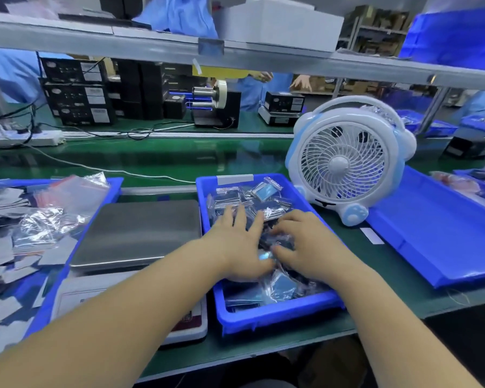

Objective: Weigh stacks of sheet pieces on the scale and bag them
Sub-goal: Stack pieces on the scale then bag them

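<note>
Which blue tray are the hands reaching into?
The middle blue tray, right of the scale. Both hands, left and right, lie on its small bagged packets. The left tray holds loose sheets; the right one is tilted.

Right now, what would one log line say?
left hand: pressing bagged pieces | right hand: same | bin | scale: bare

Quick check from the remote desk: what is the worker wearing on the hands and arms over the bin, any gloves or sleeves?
No gloves: the left hand and the right hand are bare. Both forearms are bare too, with no sleeve in view. I see no rings, watch or wrist strap.
</note>
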Demonstrator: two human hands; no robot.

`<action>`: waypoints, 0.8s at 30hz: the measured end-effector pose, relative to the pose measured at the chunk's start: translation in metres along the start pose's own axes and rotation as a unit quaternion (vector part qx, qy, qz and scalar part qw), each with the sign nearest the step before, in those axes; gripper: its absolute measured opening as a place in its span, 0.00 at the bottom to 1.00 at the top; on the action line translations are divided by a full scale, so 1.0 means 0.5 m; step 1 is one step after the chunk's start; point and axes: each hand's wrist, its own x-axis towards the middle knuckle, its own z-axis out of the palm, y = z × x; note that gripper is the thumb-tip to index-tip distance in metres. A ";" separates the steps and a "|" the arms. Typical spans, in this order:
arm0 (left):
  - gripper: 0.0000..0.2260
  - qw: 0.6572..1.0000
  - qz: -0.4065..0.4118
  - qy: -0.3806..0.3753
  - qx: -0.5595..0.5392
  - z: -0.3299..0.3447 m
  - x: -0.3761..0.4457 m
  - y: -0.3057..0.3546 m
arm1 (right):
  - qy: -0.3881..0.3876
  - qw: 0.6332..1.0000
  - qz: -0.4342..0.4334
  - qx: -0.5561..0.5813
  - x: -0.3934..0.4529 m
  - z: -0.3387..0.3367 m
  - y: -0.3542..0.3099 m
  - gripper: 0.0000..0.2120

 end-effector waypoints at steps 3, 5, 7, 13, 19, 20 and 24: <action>0.42 0.999 0.019 -0.028 -0.036 0.009 0.016 0.026 | 0.131 0.979 0.039 0.150 0.000 -0.020 0.011 0.10; 0.42 0.996 0.034 -0.036 -0.070 0.004 0.027 0.040 | 0.138 0.979 0.054 0.141 0.015 -0.020 0.009 0.11; 0.41 0.987 0.062 -0.019 -0.145 -0.013 0.038 0.044 | 0.122 0.983 0.059 0.121 0.041 -0.008 -0.003 0.12; 0.21 0.869 0.028 0.130 -0.476 -0.060 0.020 0.008 | 0.078 0.987 0.094 0.106 0.094 -0.011 -0.016 0.13; 0.35 0.997 -0.069 0.041 0.000 -0.004 0.000 -0.017 | -0.131 0.984 0.121 -0.018 0.109 0.035 -0.002 0.27; 0.37 0.997 -0.073 0.019 0.007 0.004 0.006 -0.014 | -0.138 0.982 0.129 -0.019 0.117 0.037 -0.002 0.28; 0.40 0.997 -0.083 -0.003 -0.005 -0.004 0.049 -0.017 | -0.119 0.984 0.130 -0.040 0.143 0.028 -0.003 0.27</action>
